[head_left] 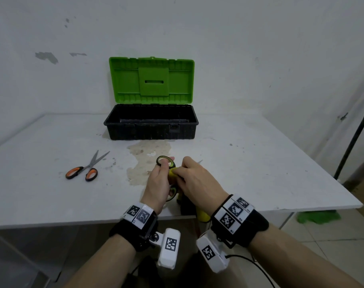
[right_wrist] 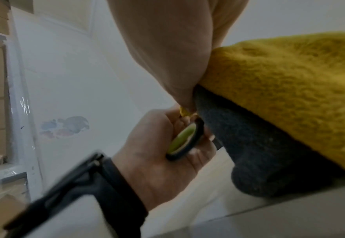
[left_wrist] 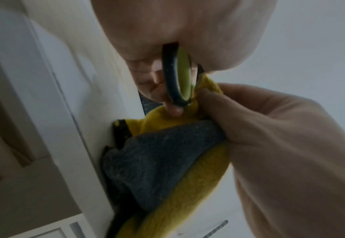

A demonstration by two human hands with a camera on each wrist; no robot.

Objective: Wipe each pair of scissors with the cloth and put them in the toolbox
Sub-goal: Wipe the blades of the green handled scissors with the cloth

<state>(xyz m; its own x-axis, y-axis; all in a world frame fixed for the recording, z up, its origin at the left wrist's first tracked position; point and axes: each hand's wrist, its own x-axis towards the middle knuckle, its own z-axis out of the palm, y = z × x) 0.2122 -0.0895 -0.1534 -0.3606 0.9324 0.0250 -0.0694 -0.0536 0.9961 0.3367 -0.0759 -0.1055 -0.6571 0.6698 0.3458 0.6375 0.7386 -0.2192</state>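
Observation:
My left hand (head_left: 159, 179) grips the green-and-black handles of a pair of scissors (head_left: 164, 161) above the table's front middle; a handle ring (left_wrist: 178, 77) shows under my palm. My right hand (head_left: 194, 177) pinches a yellow and grey cloth (left_wrist: 167, 153) around the scissors just beyond the handles, and the cloth (right_wrist: 289, 96) hangs down past the table edge. Only the blade tip (head_left: 199, 162) peeks out beyond my right hand. A second pair, orange-handled scissors (head_left: 86, 168), lies on the table to the left. The black toolbox (head_left: 151, 126) stands open at the back.
The toolbox's green lid (head_left: 151, 80) leans back against the wall. A brownish stain (head_left: 144, 161) marks the white table (head_left: 260, 163) in front of the box. A dark pole (head_left: 355, 132) stands right of the table, with a green thing (head_left: 316, 217) on the floor.

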